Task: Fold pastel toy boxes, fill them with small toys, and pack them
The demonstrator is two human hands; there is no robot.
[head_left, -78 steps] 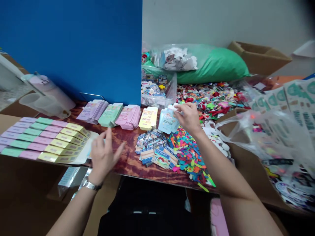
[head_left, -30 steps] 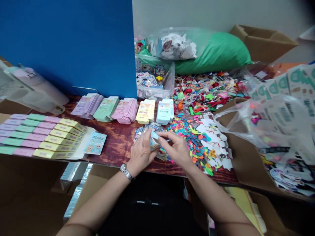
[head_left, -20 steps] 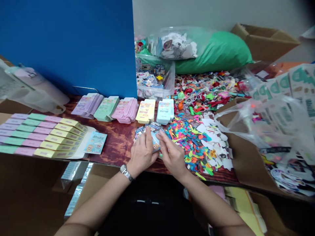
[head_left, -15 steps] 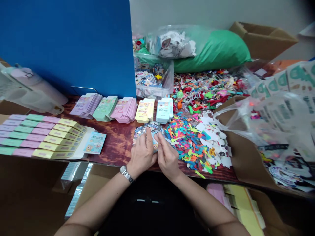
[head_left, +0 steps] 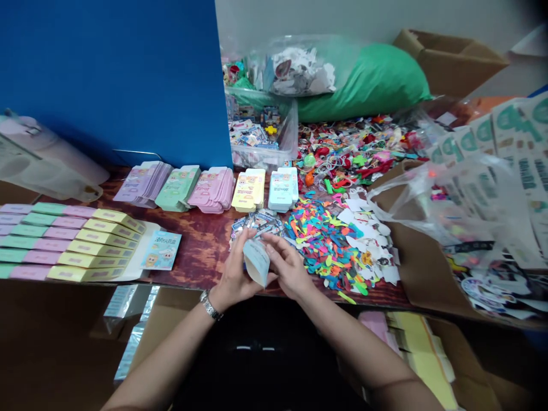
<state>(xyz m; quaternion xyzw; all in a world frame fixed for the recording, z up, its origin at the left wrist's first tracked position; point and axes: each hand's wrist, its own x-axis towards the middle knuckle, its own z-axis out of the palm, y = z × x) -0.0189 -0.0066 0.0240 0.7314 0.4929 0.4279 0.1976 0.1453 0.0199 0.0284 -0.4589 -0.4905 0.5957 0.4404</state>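
Between the left hand (head_left: 233, 277) and the right hand (head_left: 289, 266), both gripping it, a pale blue box (head_left: 257, 262) turns its open end toward the person, the opening's long axis slanting from far left to near right, neither hand clearly nearer.

This looks like a small workshop where lots of little things get packed. A long red-brown table (head_left: 197, 257) has rows of little boxes (head_left: 100, 247) in purple, green, pink and yellow. Piles of flat boxes (head_left: 209, 189) stand in a line. Close by are a heap of tiny bright bits (head_left: 325, 245) and a bigger heap of small mixed things (head_left: 363, 154). There's a fat green bag (head_left: 372, 83), a clear tub (head_left: 261, 155) and brown cardboard boxes (head_left: 449, 63) too
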